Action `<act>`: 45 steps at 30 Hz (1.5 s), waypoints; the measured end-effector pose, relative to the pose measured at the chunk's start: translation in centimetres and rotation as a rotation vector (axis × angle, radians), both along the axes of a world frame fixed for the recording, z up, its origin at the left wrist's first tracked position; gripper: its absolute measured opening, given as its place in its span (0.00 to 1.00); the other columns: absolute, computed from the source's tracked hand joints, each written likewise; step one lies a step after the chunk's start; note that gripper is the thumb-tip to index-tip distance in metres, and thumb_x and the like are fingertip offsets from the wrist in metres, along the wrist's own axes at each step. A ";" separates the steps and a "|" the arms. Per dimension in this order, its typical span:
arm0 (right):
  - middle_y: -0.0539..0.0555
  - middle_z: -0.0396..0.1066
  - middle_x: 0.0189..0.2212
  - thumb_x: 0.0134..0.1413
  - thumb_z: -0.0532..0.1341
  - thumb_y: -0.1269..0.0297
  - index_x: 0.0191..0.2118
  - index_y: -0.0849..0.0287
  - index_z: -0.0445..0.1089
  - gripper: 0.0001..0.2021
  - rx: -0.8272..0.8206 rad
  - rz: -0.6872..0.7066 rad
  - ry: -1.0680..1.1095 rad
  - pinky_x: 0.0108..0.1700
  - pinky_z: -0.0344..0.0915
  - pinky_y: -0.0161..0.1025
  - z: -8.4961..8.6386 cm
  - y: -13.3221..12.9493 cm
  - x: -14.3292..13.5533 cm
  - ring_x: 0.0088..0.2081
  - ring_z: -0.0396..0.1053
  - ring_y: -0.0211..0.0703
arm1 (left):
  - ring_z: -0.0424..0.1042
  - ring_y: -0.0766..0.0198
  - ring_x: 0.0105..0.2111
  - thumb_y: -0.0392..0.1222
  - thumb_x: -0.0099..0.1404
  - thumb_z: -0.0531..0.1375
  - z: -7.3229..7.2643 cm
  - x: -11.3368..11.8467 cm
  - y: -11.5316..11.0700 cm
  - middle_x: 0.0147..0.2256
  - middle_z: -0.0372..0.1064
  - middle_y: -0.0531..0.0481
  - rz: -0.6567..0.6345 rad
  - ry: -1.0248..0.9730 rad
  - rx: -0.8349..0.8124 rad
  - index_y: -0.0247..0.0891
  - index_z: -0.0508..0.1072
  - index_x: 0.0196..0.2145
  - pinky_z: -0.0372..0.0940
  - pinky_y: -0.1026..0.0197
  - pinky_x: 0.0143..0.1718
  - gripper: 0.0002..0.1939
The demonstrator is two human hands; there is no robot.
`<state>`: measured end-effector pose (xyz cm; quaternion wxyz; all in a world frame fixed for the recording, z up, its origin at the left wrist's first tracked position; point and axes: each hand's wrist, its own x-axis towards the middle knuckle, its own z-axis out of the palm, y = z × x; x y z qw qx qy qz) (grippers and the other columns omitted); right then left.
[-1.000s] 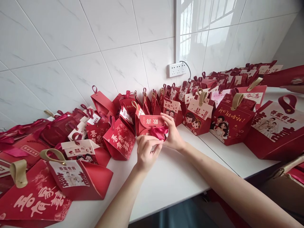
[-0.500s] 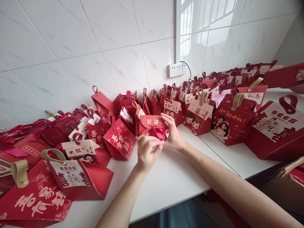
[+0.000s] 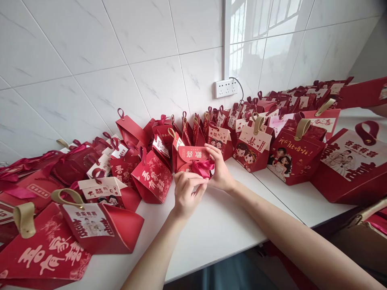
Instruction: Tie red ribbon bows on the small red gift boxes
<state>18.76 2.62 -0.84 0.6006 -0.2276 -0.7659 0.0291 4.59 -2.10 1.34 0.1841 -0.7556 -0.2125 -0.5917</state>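
A small red box with pale lettering and a magenta ribbon bow is between my two hands, above the white table. My left hand pinches at the lower edge of the bow, its fingers closed. My right hand wraps round the right side of the box, with fingers at its top edge and the thumb near the bow. The lower part of the box is hidden behind my left hand.
Many red gift boxes with loop handles cover the white table on both sides, such as one at left. A power strip hangs on the tiled wall. Another person's hand is by a red box at far right.
My hands and the box have barely moved. At the far right, the red box by the other person's hand has shifted slightly.
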 end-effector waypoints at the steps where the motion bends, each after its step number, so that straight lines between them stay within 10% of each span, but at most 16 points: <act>1: 0.64 0.47 0.59 0.44 0.68 0.53 0.63 0.48 0.39 0.46 -0.001 0.002 0.002 0.57 0.62 0.59 0.0 0.0 0.0 0.62 0.49 0.60 | 0.70 0.70 0.27 0.31 0.59 0.63 0.0 0.0 0.0 0.27 0.70 0.55 0.001 0.000 0.000 0.39 0.67 0.32 0.62 0.61 0.33 0.07; 27: 0.64 0.47 0.59 0.44 0.68 0.52 0.63 0.49 0.39 0.46 -0.030 -0.014 -0.013 0.57 0.62 0.58 0.0 0.1 0.0 0.63 0.49 0.59 | 0.70 0.69 0.27 0.30 0.58 0.63 0.2 0.1 -0.3 0.27 0.70 0.55 -0.029 -0.012 -0.014 0.39 0.67 0.31 0.62 0.62 0.33 0.08; 34: 0.64 0.54 0.54 0.37 0.70 0.50 0.60 0.53 0.47 0.46 -0.083 -0.159 0.212 0.57 0.59 0.61 0.1 0.5 0.1 0.58 0.56 0.59 | 0.66 0.71 0.23 0.39 0.60 0.60 -0.4 -2.5 2.9 0.25 0.66 0.54 0.177 -0.764 -0.414 0.37 0.67 0.30 0.61 0.67 0.25 0.05; 39: 0.61 0.67 0.48 0.44 0.59 0.39 0.54 0.56 0.55 0.35 -0.495 0.152 0.707 0.52 0.66 0.57 2.2 -0.7 -0.4 0.48 0.68 0.56 | 0.65 0.69 0.22 0.42 0.58 0.61 -1.7 -3.4 4.4 0.22 0.65 0.55 0.180 -0.756 -0.547 0.37 0.67 0.29 0.62 0.67 0.24 0.07; 45: 0.59 0.73 0.39 0.56 0.40 0.37 0.48 0.57 0.64 0.31 -0.903 0.559 0.884 0.44 0.72 0.52 5.2 -6.6 0.8 0.44 0.72 0.53 | 0.65 0.71 0.20 0.35 0.58 0.59 -1.9 -1.4 2.9 0.21 0.63 0.57 0.011 -0.243 -0.401 0.39 0.66 0.27 0.63 0.68 0.24 0.04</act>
